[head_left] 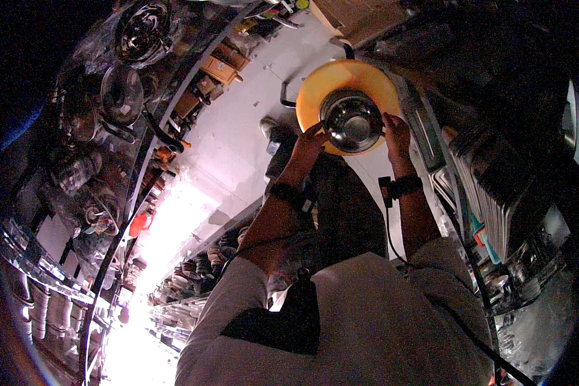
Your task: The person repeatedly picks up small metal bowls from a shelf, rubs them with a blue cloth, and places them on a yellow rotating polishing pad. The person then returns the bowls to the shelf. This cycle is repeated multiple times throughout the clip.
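Note:
A shiny round metal bowl [356,128] is between my two hands, over the near part of a round orange stool seat [373,77]. I cannot tell whether the bowl rests on the seat or is held just above it. My left hand [311,145] grips the bowl's left rim, its fingers closed there. On the opposite side, my right hand [396,134] has its fingertips against the rim. Dark bent legs show beside the seat. Both wrists wear dark straps, and a cable runs down from the right one.
On the left, shelves hold pans [122,95] and other metalware in plastic wrap. Small boxes [220,68] line the pale floor [238,128] along the shelf foot. Stacked thin flat goods [486,199] fill the right shelf. A large cardboard box [360,19] stands at the far end.

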`<state>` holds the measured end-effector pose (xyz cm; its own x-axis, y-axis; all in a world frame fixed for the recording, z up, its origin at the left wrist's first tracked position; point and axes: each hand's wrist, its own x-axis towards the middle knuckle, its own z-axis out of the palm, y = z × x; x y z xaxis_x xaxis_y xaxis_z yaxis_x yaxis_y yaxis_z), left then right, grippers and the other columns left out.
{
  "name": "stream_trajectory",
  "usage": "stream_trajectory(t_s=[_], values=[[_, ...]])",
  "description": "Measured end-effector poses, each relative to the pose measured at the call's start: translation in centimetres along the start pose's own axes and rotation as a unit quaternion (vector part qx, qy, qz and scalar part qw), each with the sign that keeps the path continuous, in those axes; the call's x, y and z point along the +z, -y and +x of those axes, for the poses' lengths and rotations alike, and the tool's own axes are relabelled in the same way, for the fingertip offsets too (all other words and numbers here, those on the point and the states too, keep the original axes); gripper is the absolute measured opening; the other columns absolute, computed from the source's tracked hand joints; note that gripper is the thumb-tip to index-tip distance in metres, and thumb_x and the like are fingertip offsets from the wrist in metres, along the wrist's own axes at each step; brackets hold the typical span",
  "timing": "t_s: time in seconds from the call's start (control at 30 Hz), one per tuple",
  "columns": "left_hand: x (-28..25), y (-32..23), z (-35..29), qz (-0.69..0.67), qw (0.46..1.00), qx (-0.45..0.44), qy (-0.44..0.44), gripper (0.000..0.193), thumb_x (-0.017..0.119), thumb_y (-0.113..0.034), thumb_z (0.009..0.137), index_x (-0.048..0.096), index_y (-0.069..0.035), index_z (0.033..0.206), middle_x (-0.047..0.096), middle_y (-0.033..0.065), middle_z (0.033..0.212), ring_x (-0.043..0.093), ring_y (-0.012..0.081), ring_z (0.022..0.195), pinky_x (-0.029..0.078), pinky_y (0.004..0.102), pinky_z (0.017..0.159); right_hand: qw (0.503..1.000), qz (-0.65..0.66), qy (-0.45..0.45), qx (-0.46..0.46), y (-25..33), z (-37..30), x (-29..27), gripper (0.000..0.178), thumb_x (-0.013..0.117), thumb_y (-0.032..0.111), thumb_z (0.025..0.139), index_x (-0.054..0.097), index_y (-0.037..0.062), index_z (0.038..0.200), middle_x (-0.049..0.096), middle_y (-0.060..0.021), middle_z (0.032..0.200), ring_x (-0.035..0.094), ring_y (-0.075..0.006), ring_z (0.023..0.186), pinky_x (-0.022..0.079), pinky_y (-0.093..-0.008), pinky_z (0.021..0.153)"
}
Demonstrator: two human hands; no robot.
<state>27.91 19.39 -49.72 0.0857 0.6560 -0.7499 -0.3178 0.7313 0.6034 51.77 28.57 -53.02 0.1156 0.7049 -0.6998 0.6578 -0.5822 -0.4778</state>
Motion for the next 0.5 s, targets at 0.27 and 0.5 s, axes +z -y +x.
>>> stream_trajectory(t_s=[0.27,0.5], values=[[2.0,-7.6,-3.8,-0.128,0.983,-0.126,-0.025,0.039,0.051,0.0,0.082,0.048,-0.006,0.121,0.048,0.0104,0.124,0.052,0.0194,0.108,0.045,0.0288,0.087,0.988,-0.06,-0.049,-0.131,0.2,-2.9,-1.2,0.032,0.051,0.027,0.086,0.059,0.0004,0.101,0.06,-0.012,0.1,0.056,-0.0252,0.094,0.041,-0.0353,0.082],[0.1,-7.4,-7.4,-0.019,0.994,0.063,0.081,0.05,0.047,-0.013,0.089,0.023,-0.013,0.134,0.046,0.0053,0.12,0.046,0.0217,0.112,0.044,0.0414,0.088,0.944,0.326,0.032,-0.034,8.1,-9.2,-2.6,0.042,0.054,0.034,0.085,0.044,0.0121,0.12,0.048,-0.0039,0.118,0.045,-0.0221,0.112,0.038,-0.0434,0.089]])
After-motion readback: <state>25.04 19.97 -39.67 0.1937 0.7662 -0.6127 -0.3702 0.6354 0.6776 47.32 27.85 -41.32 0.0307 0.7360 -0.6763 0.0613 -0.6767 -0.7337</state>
